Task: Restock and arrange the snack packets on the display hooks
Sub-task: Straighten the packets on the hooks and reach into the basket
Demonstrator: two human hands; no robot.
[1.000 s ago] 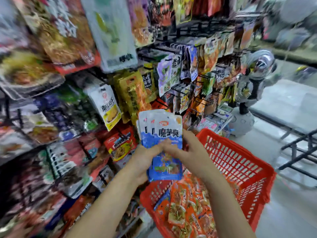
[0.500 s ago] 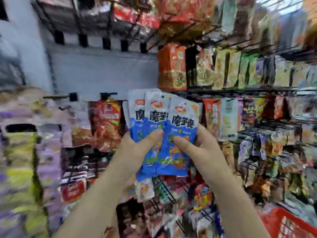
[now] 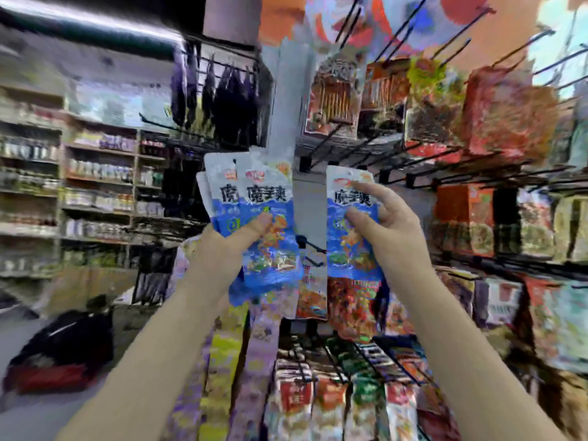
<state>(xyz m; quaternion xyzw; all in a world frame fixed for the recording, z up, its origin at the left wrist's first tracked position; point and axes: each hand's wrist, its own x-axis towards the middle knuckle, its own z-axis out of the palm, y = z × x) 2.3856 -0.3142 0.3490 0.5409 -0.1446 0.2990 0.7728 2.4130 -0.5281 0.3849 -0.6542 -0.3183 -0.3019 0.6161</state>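
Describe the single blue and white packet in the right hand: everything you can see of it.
The single packet is a flat, glossy pouch, white at the top with dark printed characters, blue below with an orange food picture. It is held upright in front of the display hooks, apart from the bunch in the other hand. The right hand pinches it, thumb on the front, index finger near its top edge. It hangs on no hook yet.

- A shop, a small grocery by the look of it.
- Black wire display hooks (image 3: 356, 128) jut from a rack, hung with bright snack packets (image 3: 343, 103).
- Long shelves (image 3: 95, 179) at the left carry rows of bottles and jars.
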